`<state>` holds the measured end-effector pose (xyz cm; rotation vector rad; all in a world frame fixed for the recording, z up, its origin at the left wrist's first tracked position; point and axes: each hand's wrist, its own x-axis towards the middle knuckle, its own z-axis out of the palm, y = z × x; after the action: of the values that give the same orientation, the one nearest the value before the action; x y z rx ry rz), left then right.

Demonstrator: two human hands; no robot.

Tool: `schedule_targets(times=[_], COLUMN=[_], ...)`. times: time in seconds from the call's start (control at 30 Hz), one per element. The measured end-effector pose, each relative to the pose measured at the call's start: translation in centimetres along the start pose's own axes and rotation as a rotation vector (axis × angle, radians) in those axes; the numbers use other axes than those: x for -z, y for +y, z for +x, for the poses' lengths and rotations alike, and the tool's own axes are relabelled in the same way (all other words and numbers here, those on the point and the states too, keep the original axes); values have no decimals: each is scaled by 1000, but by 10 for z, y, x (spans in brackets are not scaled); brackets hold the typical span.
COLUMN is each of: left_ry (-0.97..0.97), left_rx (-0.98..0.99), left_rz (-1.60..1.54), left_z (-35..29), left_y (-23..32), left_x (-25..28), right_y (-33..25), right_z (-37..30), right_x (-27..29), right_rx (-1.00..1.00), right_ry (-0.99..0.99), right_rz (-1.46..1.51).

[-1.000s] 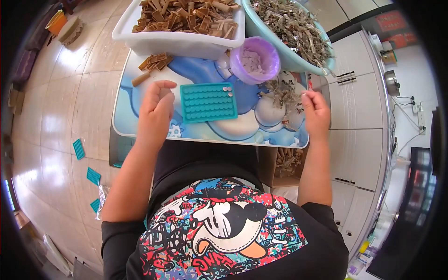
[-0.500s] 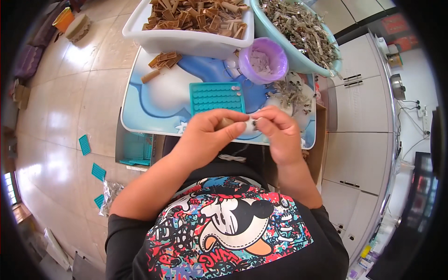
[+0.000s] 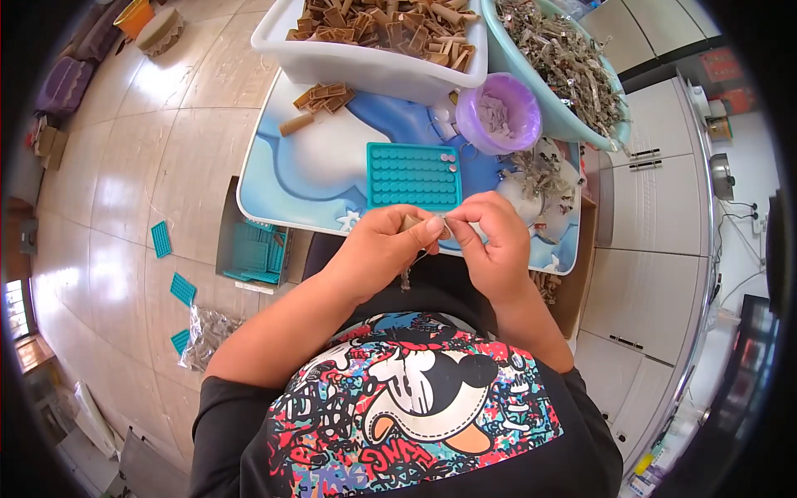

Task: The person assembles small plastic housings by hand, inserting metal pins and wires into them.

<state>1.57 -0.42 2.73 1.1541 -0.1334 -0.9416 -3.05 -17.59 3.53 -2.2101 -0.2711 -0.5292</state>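
My left hand [image 3: 382, 251] is closed round a small tan-brown plastic piece [image 3: 408, 222], which shows between thumb and forefinger. Below those fingers dangles a thin greyish strip [image 3: 405, 278]. Close against it on the right, my right hand [image 3: 496, 249] is pinched at the piece's end; what lies between its fingertips is too small to make out. Both hands are over the table's near edge. Just beyond them lies a teal tray [image 3: 411, 176] with rows of round cups, a few small pale discs in its far right corner.
A white tub [image 3: 374, 66] of brown pieces, a purple-lined bucket [image 3: 469, 116] and a pale green basin [image 3: 618, 116] of tangled strips stand at the far side. Loose brown pieces [image 3: 325, 98] lie left, loose strips [image 3: 544, 178] right. A box [image 3: 231, 212] of teal trays stands below left.
The view has shifted, so the table appears farther right. The hands stay close together; the whitish bit between them is no longer seen, and a thin strip now hangs below my left hand.
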Motion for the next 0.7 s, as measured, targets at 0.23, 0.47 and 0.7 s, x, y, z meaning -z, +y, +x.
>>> schedule_targets(times=[0.23,0.47,0.7], left_ry=[-52,-80,94], left_rx=[34,40,9], left_rz=[-42,23,-273], left_z=[-2,-2,4], left_y=[-1,-1,-7], left_x=[1,3,13], right_y=[-5,-6,-8], right_z=[-6,-9,-4], right_x=[-7,-10,-7], right_rx=[-24,-104,-18], right_ry=[23,44,10], right_rz=[20,110,9])
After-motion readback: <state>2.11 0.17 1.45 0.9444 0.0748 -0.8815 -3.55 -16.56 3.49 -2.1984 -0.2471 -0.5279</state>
